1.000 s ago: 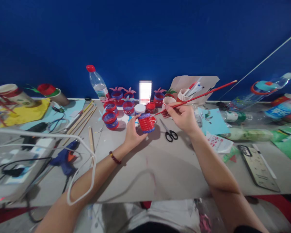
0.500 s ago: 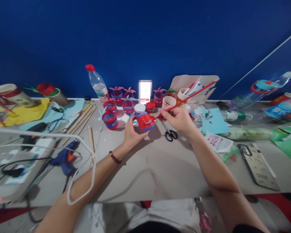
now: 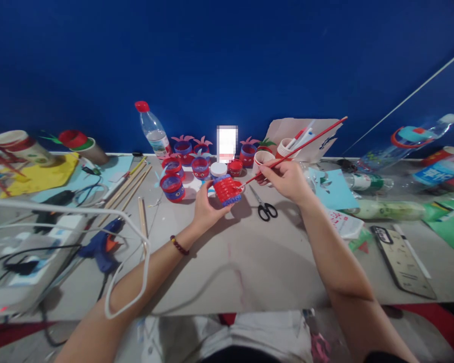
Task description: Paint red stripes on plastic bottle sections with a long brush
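Observation:
My left hand (image 3: 208, 205) is closed around a small red and blue painted cup (image 3: 227, 190), tilted on its side above the table. My right hand (image 3: 287, 180) pinches a long red paintbrush (image 3: 310, 138); its tip meets the right part of the cup's red side. Just behind the cup are a white-lidded jar (image 3: 218, 170) and an open pot of red paint (image 3: 235, 167). A paper cup (image 3: 264, 160) stands behind my right hand. Black-handled scissors (image 3: 267, 209) lie below that hand.
Several painted cups (image 3: 173, 187) with eyes stand left and behind. A plastic bottle (image 3: 156, 132) is behind them. A blue glue gun (image 3: 105, 244), wooden sticks (image 3: 126, 189) and a white cable (image 3: 146, 272) lie left. A phone (image 3: 403, 262) and plastic bottles (image 3: 366, 180) lie right.
My right hand has moved slightly right, drawing the paintbrush tip from the middle of the cup's red side toward its right edge. My left hand and the cup stay nearly in place.

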`<state>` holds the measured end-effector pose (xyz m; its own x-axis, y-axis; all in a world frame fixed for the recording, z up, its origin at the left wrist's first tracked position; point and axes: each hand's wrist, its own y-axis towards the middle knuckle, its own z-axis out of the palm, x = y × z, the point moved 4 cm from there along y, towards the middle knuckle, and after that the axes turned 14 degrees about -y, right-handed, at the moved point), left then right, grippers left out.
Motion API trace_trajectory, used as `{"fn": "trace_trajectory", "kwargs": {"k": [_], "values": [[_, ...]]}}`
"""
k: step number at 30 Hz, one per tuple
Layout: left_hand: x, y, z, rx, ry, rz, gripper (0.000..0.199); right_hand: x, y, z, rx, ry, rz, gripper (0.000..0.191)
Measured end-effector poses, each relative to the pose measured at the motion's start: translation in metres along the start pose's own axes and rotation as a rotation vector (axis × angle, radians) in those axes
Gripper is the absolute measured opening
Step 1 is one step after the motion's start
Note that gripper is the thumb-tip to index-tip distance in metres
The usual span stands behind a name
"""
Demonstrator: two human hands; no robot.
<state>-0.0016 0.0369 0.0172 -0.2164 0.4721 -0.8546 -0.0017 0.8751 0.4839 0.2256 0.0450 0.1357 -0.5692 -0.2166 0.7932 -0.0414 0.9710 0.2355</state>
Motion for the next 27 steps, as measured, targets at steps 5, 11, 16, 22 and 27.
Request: {"fn": "trace_trajectory", "kwargs": {"k": [5, 11, 16, 22, 27], "values": [[0.002, 0.002, 0.001, 0.044, -0.026, 0.051, 0.082, -0.003, 0.003, -0.011, -0.040, -0.060, -0.009, 0.031], [-0.002, 0.006, 0.002, 0.055, -0.039, 0.131, 0.078, -0.009, 0.005, -0.016, -0.031, 0.119, 0.005, 0.035], [-0.007, 0.005, 0.002, 0.087, -0.062, 0.133, 0.086, -0.002, 0.002, -0.017, 0.035, 0.195, 0.007, 0.034], [-0.006, 0.004, 0.002, 0.072, -0.053, 0.108, 0.087, 0.000, 0.001, -0.013, 0.161, 0.213, 0.016, 0.028], [-0.004, 0.003, 0.003, 0.049, -0.058, 0.068, 0.081, -0.002, 0.000, 0.002, 0.268, 0.218, 0.012, 0.031]]}}
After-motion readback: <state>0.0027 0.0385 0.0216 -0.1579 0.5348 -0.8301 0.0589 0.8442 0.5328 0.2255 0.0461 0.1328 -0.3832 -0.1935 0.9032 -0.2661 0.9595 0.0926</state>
